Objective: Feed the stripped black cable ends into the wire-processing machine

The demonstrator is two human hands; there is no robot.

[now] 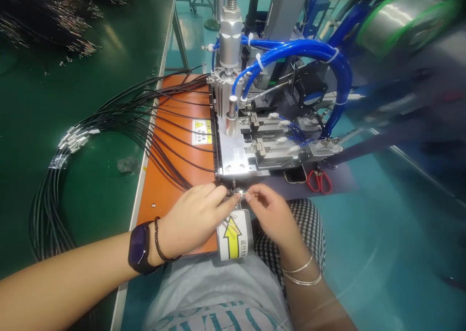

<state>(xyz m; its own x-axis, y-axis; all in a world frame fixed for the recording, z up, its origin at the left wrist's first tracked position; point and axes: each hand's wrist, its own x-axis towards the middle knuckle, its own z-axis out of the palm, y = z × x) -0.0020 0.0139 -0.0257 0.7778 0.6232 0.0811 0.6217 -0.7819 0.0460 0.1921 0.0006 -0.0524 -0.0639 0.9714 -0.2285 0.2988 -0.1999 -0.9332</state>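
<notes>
My left hand (200, 205) is at the near end of the machine's clamp row, fingers bent over the ends of the nearest black cables (171, 168). Its index finger reaches to a small metal holder (235, 191). Facing it, my right hand (271, 212) pinches a thin, light wire end (243, 193) between thumb and index finger; the two hands' fingertips almost meet. What lies under my left fingers is mostly hidden. More black cables run side by side into the machine (233, 151), their other ends in a looped bundle (54, 190) at left.
An orange plate (174, 141) with a warning label lies under the cables. Below my hands is a yellow arrow sign (233, 236). Red-handled scissors (319, 181) and a phone (295, 175) sit right of the machine. Blue air hoses (342, 74) arch above; a wire spool (396, 18) stands beyond.
</notes>
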